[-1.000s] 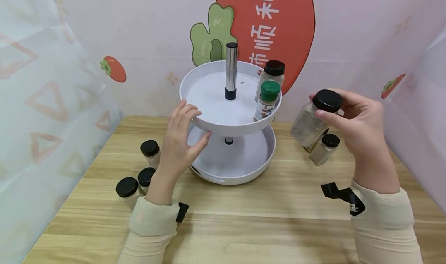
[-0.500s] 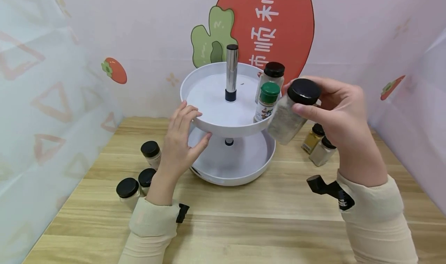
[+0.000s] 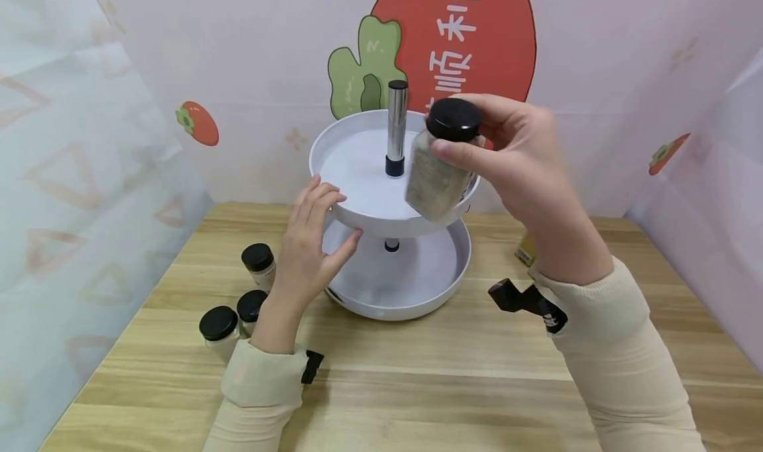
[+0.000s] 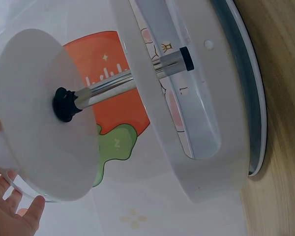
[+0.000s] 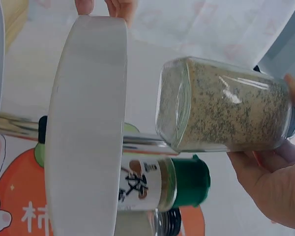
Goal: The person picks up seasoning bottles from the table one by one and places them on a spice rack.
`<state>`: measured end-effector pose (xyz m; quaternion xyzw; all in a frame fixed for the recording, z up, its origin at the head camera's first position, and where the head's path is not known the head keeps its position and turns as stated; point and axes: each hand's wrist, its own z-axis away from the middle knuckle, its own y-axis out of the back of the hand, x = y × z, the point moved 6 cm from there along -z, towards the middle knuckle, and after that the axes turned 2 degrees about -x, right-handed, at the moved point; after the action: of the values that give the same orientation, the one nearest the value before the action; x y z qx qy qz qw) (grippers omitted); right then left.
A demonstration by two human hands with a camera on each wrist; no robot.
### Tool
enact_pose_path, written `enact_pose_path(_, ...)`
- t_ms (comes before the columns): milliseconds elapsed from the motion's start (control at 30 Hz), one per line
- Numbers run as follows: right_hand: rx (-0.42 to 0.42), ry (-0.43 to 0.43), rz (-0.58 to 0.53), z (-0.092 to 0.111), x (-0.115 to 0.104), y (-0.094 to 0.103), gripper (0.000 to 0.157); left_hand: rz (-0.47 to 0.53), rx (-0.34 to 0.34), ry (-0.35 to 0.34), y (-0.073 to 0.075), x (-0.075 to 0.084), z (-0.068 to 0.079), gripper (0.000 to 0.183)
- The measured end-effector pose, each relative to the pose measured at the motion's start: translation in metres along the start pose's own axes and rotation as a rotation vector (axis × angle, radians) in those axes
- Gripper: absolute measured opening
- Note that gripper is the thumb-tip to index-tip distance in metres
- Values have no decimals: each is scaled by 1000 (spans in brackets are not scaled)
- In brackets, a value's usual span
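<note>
My right hand (image 3: 515,147) grips a large glass spice jar (image 3: 438,173) by its black lid, thumb in front. The jar, full of speckled powder, tilts above the right side of the upper tray (image 3: 363,197) of a white two-tier rack. My left hand (image 3: 306,246) rests its fingers on that tray's left rim, thumb spread below it. In the right wrist view a green-capped spice bottle (image 5: 191,181) and another jar (image 5: 137,223) with a black lid stand on the upper tray. The held jar and right hand hide both in the head view.
Several black-lidded jars (image 3: 218,324) stand left of the rack on the wooden table (image 3: 417,386). A small yellow jar (image 3: 526,248) is partly behind my right forearm. The lower tray (image 3: 399,283) sits below, and a chrome post (image 3: 397,124) rises through the upper tray.
My right hand has carried the jar leftward and up, from beside the rack to over the upper tray. The left hand stays at the rim.
</note>
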<state>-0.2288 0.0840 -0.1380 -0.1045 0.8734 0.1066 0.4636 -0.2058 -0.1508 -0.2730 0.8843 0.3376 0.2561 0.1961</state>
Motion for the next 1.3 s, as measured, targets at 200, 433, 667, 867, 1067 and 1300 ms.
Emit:
enact_pose_path(200,-29,-67,117,-19,2,-16,35,0,10,-6,0,0,1,49)
enact_pose_path(433,-63,-104,184,-38,10,-30,35,-2,21,-15,-1,1,1,49)
enact_pose_path(667,-63,-170,168,-49,20,-41,37,-4,19,-21,-2,1,-2,49)
enact_pose_path(867,-2,-246,89,-54,39,-50,38,-3,17,-13,-3,1,-2,48)
enact_pose_path(1067,15,-303,74,-56,50,-63,39,-12,12,-18,-2,1,-2,50)
enact_pose_path(1300,-10,-347,118,-62,61,-76,42,-23,11,-18,-3,1,-3,51)
